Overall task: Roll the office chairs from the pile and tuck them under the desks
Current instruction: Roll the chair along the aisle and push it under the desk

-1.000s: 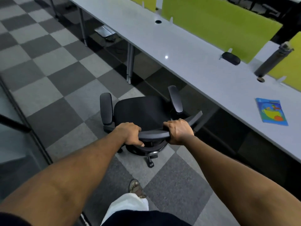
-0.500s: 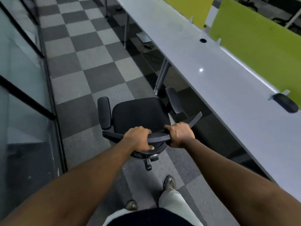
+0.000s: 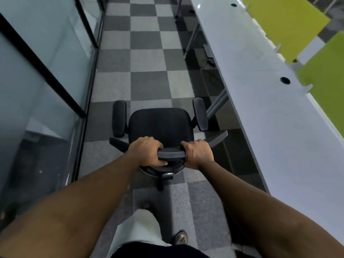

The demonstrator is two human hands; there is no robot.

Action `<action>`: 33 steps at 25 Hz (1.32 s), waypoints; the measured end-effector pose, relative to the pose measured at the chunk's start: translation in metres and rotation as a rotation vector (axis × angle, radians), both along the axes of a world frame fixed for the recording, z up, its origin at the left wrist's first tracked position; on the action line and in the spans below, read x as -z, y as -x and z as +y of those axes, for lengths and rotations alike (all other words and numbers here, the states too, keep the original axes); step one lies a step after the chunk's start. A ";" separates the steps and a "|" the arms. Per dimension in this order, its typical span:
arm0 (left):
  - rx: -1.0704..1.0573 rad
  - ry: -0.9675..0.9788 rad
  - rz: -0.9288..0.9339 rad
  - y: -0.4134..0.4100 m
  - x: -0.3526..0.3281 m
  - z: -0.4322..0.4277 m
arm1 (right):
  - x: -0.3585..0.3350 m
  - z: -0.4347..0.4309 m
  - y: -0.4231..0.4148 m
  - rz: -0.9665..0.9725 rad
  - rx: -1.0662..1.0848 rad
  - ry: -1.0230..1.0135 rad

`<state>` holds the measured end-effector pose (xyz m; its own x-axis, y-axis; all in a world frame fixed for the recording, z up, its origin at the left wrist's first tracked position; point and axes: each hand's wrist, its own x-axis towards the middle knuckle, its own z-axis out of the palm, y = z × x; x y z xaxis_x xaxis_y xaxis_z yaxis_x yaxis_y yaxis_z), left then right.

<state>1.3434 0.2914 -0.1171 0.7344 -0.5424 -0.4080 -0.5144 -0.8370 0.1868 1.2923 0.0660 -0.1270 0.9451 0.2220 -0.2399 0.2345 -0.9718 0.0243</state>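
Note:
A black office chair [image 3: 161,125] with two padded armrests stands on the checkered carpet right in front of me, its seat facing away. My left hand [image 3: 148,152] grips the top edge of the backrest left of centre. My right hand [image 3: 198,152] grips the same edge right of centre. The long white desk [image 3: 260,101] runs along the right side, and the chair sits beside it in the aisle, not under it. Part of the chair's base and one caster show below the backrest.
A glass partition with black frames [image 3: 46,75] lines the left side of the aisle. Green divider panels [image 3: 286,25] stand along the desk's far edge. Grey desk legs [image 3: 216,104] sit just right of the chair. Checkered carpet stretches ahead down the aisle.
The chair has turned left and now points down the aisle alongside the desk. The glass wall has come into view on the left. Both hands keep the same grip.

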 end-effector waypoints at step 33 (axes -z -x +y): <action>-0.185 -0.038 -0.128 -0.753 0.002 0.031 | 0.023 0.022 -0.784 -0.298 -0.176 -0.177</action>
